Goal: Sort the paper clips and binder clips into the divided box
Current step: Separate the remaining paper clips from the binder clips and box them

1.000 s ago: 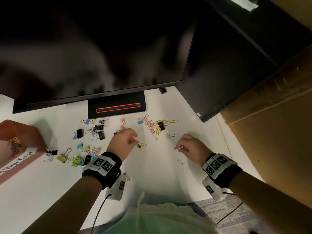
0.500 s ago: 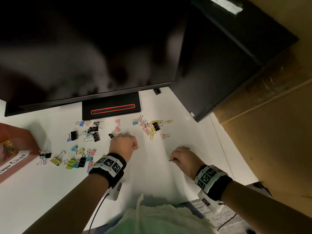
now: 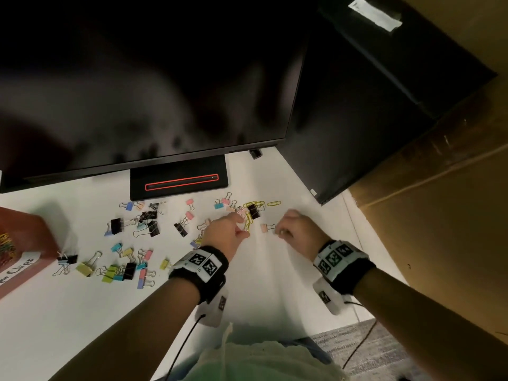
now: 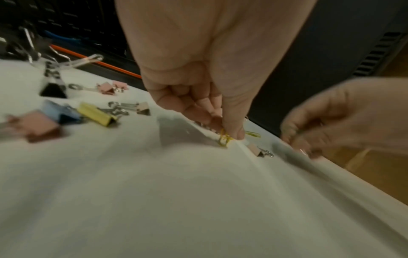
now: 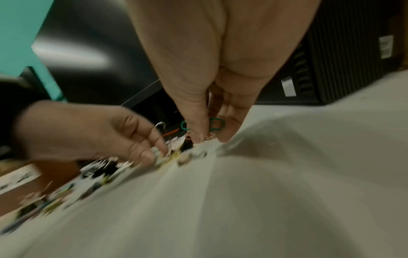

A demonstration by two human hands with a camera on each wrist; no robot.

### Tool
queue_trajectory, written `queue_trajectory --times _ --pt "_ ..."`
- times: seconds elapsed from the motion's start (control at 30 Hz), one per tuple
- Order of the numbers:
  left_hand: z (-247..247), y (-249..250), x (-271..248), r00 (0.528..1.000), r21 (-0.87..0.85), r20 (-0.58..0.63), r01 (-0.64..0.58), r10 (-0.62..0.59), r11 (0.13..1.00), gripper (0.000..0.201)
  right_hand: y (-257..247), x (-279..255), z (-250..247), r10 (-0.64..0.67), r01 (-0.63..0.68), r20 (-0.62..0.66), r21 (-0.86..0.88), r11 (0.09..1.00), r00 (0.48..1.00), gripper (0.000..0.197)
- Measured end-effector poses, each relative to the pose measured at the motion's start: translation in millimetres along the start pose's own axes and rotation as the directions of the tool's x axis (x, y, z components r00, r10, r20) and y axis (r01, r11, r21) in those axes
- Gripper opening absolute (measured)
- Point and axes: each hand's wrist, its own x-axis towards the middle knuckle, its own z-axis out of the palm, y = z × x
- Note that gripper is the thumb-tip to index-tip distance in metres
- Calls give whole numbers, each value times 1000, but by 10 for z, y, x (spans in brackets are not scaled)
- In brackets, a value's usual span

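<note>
Left hand (image 4: 198, 97): pinching yellow paper clips (image 4: 224, 138) on the table (image 3: 82, 325).
Right hand (image 5: 212, 108): clamped on a green paper clip (image 5: 217, 124).
Change: both hands moved up to the far cluster.
Box (image 3: 30, 243): far left; delivery pending.

Left hand (image 3: 229, 229) and right hand (image 3: 295, 229) low, fingers curled in pinching grip

white desk (image 3: 68, 312), scattered binder clips (image 3: 129, 268), paper clips (image 3: 273, 203)
</note>
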Motion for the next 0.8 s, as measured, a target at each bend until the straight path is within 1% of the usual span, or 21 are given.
queue_trajectory --times 0.07,0.13,0.23,0.37,0.47,0.57,0.63,0.67,0.73,0.8 --pt "51 54 72 999 12 -32 31 -31 999 33 -39 211 -132 -8 12 -122 25 1000 992 11" --pt "74 77 136 998 84 -61 26 -21 996 30 -63 402 -180 -7 8 -154 4 1000 988 10" --pt "46 83 172 996 142 -88 7 5 990 22 -53 605 -157 4 -10 -130 -44 999 992 9" --pt "11 -3 154 994 95 -94 -42 51 995 11 -29 662 -145 20 -30 -110 -86 996 994 10" --pt "-20 -64 144 994 59 -65 -89 92 994 7 -1 607 -134 41 -55 -108 -125 991 993 12" --pt "-60 -92 128 992 41 -12 -124 124 991 5 14 527 -132 85 -94 -88 -100 991 993 16" --pt "-72 -96 112 993 -14 26 -118 118 993 7 16 499 -139 90 -94 -47 -98 991 995 18" --pt "-72 -78 104 992 -57 41 -119 122 991 11 19 498 -149 83 -87 -40 -91 992 996 17" --pt "-55 -22 113 985 -99 41 -164 169 981 24 11 535 -179 60 -64 -66 -49 997 996 16" --pt "-28 35 158 974 -44 44 -219 221 975 34 -29 613 -210 36 -37 -128 0 999 991 14"
